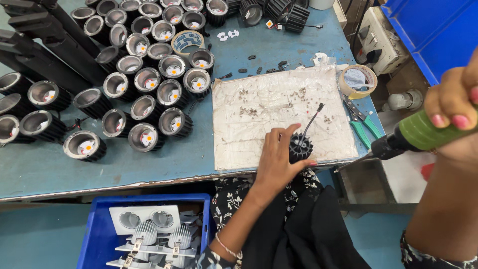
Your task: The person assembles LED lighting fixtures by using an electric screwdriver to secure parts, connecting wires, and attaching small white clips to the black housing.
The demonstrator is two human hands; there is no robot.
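Gripping black finned lamp housing [300, 147] between left fingers [288, 130]

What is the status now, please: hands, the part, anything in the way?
Left hand grips black finned lamp body on the white sheet. Right hand holds green screwdriver, off to the side. Loose screws on sheet.

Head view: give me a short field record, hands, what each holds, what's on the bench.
left hand: grips a black finned lamp housing standing on the white work mat; a black wire sticks up from the housing
right hand: holds a green-handled screwdriver, raised off the bench edge, apart from the housing
mat: small screws scattered on it
bench left: many finished black lamp housings in rows
bench right: tape roll, green-handled pliers
below bench: blue crate with white fittings
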